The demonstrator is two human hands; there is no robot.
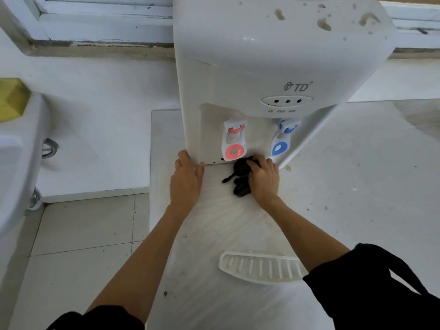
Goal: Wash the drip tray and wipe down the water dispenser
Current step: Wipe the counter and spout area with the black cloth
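Observation:
A white water dispenser [262,55] stands on a white counter [357,175], with brown stains on its top. Its red tap [234,139] is on the left and its blue tap [282,139] on the right. My left hand [187,179] holds the dispenser's lower left corner, thumb on the front edge. My right hand [263,178] grips a black cloth [240,179] and presses it at the dispenser's base under the taps. The white slotted drip tray [259,266] lies loose on the counter, nearer to me, partly under my right forearm.
A white sink [16,144] with a yellow sponge [13,98] on its rim stands at the left. Tiled floor [78,234] shows between sink and counter. A window frame [100,27] runs behind the dispenser. Small dark specks dot the counter.

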